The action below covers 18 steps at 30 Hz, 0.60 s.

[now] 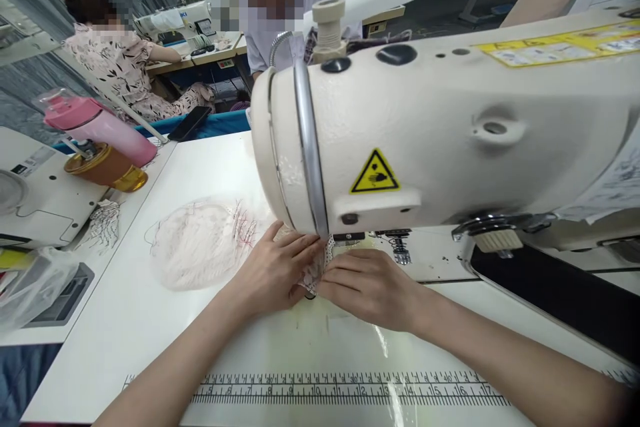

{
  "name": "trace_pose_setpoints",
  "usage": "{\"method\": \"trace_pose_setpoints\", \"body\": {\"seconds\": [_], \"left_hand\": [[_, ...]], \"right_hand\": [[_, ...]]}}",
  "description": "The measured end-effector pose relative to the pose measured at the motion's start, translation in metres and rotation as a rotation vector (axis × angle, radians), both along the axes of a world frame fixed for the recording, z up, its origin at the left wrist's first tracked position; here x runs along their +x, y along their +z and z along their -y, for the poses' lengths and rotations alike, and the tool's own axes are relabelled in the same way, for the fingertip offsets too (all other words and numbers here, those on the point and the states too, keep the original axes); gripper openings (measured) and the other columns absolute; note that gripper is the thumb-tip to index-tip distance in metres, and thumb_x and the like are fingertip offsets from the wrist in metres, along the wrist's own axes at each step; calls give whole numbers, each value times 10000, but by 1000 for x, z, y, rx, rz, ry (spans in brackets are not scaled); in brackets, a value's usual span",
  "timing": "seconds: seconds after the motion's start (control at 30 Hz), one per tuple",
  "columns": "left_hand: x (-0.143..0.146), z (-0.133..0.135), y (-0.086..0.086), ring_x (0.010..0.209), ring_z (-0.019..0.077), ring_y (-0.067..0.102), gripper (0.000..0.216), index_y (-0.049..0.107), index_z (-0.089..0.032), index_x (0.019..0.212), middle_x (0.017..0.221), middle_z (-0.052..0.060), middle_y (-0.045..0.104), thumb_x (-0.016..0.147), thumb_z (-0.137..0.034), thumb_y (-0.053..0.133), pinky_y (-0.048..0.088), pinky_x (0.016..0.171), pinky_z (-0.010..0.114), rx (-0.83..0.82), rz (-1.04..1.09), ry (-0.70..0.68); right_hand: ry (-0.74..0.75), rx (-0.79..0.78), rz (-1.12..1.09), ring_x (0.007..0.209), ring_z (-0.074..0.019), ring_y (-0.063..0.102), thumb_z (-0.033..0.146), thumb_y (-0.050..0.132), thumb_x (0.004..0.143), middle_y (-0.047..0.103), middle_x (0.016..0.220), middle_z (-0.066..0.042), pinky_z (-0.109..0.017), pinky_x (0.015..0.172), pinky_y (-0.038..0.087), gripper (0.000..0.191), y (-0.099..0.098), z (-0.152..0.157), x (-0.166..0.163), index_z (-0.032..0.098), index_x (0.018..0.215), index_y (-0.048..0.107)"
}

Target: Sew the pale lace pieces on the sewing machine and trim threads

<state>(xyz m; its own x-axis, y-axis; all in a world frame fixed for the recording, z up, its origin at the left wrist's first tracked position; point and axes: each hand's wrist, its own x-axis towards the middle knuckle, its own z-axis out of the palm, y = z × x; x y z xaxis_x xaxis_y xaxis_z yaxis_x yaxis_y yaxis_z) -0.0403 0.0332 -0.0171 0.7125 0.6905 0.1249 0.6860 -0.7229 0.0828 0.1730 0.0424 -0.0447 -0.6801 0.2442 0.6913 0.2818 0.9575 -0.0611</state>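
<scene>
A cream sewing machine (pixel 450 127) fills the upper right, its head hanging over the white table (pixel 150 320). Under the head, my left hand (pixel 277 273) and my right hand (pixel 367 287) meet on a small piece of white lace fabric (pixel 320 267). Both hands pinch and press the lace with fingers together, right below the needle area, which the machine head hides. A loose pile of pale lace pieces (pixel 200 243) lies on the table just left of my left hand.
A printed ruler (pixel 350 388) runs along the table's front edge. At the left stand a pink bottle (pixel 100 127), an amber jar (pixel 105 167) and a second machine (pixel 35 193). Two people sit behind, at other sewing stations.
</scene>
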Motion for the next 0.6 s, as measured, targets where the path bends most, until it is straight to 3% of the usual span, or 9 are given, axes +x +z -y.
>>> {"method": "trace_pose_setpoints", "body": {"seconds": [0.6], "left_hand": [[14, 8, -6, 989, 296, 658, 520, 567, -122, 1305, 1116, 110, 709, 831, -328, 510, 408, 983, 525, 162, -23, 87]], "right_hand": [[-63, -54, 64, 759, -122, 594, -13, 544, 823, 629, 685, 29, -252, 661, 462, 197, -8, -1, 10, 167, 800, 621]]}}
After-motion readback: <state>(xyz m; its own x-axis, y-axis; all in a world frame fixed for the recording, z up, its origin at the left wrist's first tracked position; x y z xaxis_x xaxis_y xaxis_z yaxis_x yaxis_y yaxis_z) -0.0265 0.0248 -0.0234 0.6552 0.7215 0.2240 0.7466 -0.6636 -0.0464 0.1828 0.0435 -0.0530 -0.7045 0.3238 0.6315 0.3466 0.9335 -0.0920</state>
